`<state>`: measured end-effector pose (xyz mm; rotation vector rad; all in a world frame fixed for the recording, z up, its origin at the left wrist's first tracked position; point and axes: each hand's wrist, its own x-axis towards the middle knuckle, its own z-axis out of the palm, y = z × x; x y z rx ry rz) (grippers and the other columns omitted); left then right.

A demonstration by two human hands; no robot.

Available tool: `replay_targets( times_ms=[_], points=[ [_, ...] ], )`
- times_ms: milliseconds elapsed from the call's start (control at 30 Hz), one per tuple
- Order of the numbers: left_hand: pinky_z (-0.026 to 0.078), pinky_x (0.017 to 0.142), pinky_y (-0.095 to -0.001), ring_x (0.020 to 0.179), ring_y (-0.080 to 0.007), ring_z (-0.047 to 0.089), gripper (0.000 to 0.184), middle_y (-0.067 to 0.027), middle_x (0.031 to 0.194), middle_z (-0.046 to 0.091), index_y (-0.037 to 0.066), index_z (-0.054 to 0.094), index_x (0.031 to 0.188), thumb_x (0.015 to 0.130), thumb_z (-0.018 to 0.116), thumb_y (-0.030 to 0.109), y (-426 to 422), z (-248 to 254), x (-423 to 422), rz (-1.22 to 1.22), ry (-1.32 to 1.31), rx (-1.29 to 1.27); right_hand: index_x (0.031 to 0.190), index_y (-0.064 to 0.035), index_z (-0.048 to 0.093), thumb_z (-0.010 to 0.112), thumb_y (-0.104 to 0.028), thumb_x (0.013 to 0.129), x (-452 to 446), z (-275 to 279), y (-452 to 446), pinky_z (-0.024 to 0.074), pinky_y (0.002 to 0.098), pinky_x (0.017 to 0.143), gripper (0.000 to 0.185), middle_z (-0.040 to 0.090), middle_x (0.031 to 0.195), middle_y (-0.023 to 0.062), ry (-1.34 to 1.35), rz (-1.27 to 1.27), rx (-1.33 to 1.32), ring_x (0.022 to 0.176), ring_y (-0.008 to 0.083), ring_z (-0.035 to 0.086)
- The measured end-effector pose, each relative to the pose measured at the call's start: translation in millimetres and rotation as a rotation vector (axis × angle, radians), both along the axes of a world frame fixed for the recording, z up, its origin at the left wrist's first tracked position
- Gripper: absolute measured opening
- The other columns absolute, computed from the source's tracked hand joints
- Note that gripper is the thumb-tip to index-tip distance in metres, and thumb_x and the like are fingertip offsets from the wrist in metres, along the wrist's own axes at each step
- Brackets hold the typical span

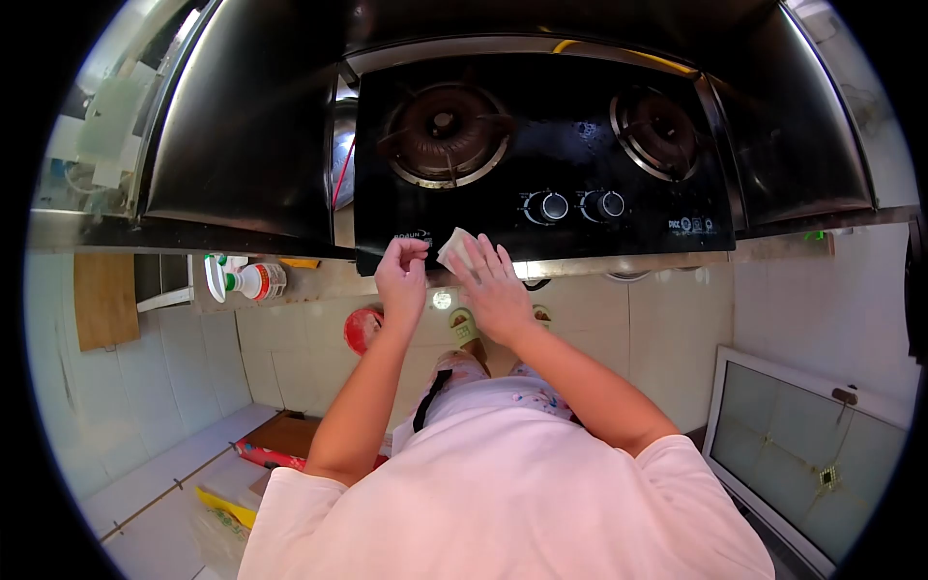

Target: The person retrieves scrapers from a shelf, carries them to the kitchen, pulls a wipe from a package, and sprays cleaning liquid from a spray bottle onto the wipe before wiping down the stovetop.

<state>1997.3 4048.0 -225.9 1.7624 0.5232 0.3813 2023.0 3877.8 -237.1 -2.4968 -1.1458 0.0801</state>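
Observation:
My right hand point(498, 293) is at the front edge of the black glass gas stove point(541, 145), its fingers stretched over a small whitish cloth point(456, 246). The cloth is held under the fingers and thumb, and part of it is hidden by the hand. To its left, my left hand point(401, 280) hovers near the stove's front left corner with fingers curled in; no object shows in it. Two burners sit on the stove, a left burner point(449, 130) and a right burner point(660, 133). Between them at the front are a left knob point(554, 207) and a right knob point(610, 204).
Dark metal panels point(246, 126) flank the stove. A white spray bottle point(259, 281) with a green-and-white trigger lies at the left. Below are a red bucket point(362, 330) and my green slippers point(464, 329). A framed glass panel point(802, 435) stands at lower right.

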Motion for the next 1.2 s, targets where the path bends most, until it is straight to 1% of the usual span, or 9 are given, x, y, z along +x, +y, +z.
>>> replay_targets(
  times_ms=[167, 233, 300, 367, 500, 667, 833, 967, 1200],
  points=[
    [0.049, 0.078, -0.0249, 0.084, -0.0128, 0.063, 0.016, -0.0065, 0.091, 0.067, -0.001, 0.063, 0.096, 0.085, 0.052, -0.006, -23, 9, -12, -0.032, 0.091, 0.002, 0.146, -0.001, 0.032, 0.067, -0.027, 0.081, -3, -8, 4, 0.0195, 0.0443, 0.117, 0.079, 0.027, 0.153, 0.018, 0.069, -0.041, 0.076, 0.142, 0.0367, 0.023],
    [0.05, 0.082, -0.0283, 0.088, -0.0182, 0.064, 0.017, -0.0095, 0.097, 0.068, -0.001, 0.065, 0.101, 0.087, 0.056, 0.002, -41, 12, -9, -0.099, 0.092, -0.073, 0.145, 0.0001, 0.033, 0.064, -0.025, 0.082, -2, -11, 5, 0.0203, 0.0436, 0.117, 0.074, 0.028, 0.153, 0.0177, 0.069, -0.079, 0.096, 0.142, 0.0359, 0.024],
    [0.047, 0.094, -0.0347, 0.105, -0.0283, 0.061, 0.025, -0.0168, 0.111, 0.065, -0.001, 0.063, 0.111, 0.088, 0.058, 0.008, -60, 24, -5, -0.335, 0.058, 0.176, 0.143, 0.0023, 0.035, 0.057, -0.022, 0.085, -1, -15, 5, 0.022, 0.0422, 0.117, 0.066, 0.03, 0.151, 0.0172, 0.072, -0.136, 0.151, 0.142, 0.0344, 0.025],
    [0.044, 0.098, -0.0361, 0.113, -0.0305, 0.056, 0.03, -0.0181, 0.119, 0.061, -0.002, 0.061, 0.117, 0.089, 0.058, 0.01, -69, 17, 2, -0.42, 0.032, 0.226, 0.144, 0.0007, 0.034, 0.054, -0.021, 0.086, 5, -21, 1, 0.0241, 0.0419, 0.116, 0.065, 0.03, 0.151, 0.0174, 0.041, -0.206, 0.15, 0.141, 0.0362, 0.025],
    [0.039, 0.106, -0.0394, 0.127, -0.035, 0.048, 0.039, -0.0205, 0.132, 0.054, -0.002, 0.057, 0.125, 0.088, 0.059, 0.011, -81, 15, 17, -0.618, -0.038, 0.324, 0.15, -0.0007, 0.02, 0.047, -0.03, 0.089, 22, -20, -21, 0.0165, 0.0493, 0.116, 0.073, 0.017, 0.155, 0.0239, -0.058, -0.286, 0.037, 0.143, 0.0442, 0.015],
    [0.039, 0.105, -0.0416, 0.125, -0.0364, 0.048, 0.04, -0.0221, 0.13, 0.055, -0.004, 0.056, 0.122, 0.086, 0.06, 0.01, -84, 22, 9, -0.702, -0.032, 0.356, 0.15, 0.0009, 0.02, 0.048, -0.03, 0.089, 4, -9, -23, 0.015, 0.0495, 0.117, 0.074, 0.018, 0.155, 0.0226, 0.008, -0.365, 0.034, 0.144, 0.042, 0.014],
    [0.045, 0.099, -0.0394, 0.122, -0.0335, 0.052, 0.038, -0.0181, 0.131, 0.055, 0.0, 0.058, 0.124, 0.086, 0.059, 0.006, -73, 22, 2, -0.467, 0.055, 0.345, 0.151, -0.0019, 0.02, 0.05, -0.029, 0.087, 16, -3, -6, 0.0109, 0.0464, 0.119, 0.075, 0.017, 0.157, 0.0171, 0.023, -0.217, 0.047, 0.145, 0.0386, 0.013],
    [0.037, 0.106, -0.0422, 0.128, -0.0374, 0.046, 0.042, -0.0208, 0.135, 0.051, -0.002, 0.052, 0.13, 0.089, 0.056, 0.008, -85, 18, 10, -0.564, 0.006, 0.496, 0.151, -0.0038, 0.02, 0.046, -0.028, 0.088, 19, -7, -10, 0.0098, 0.0447, 0.12, 0.072, 0.015, 0.158, 0.0161, -0.029, -0.305, -0.076, 0.146, 0.0365, 0.011],
    [0.034, 0.109, -0.0434, 0.133, -0.0405, 0.038, 0.052, -0.0262, 0.142, 0.04, -0.007, 0.044, 0.135, 0.088, 0.055, 0.012, -142, 20, 19, -0.661, -0.017, 0.553, 0.147, 0.0019, 0.026, 0.045, -0.028, 0.088, 22, -9, -71, 0.0149, 0.045, 0.119, 0.069, 0.023, 0.154, 0.0182, -0.036, -0.355, 0.029, 0.145, 0.0359, 0.014]
  ],
)
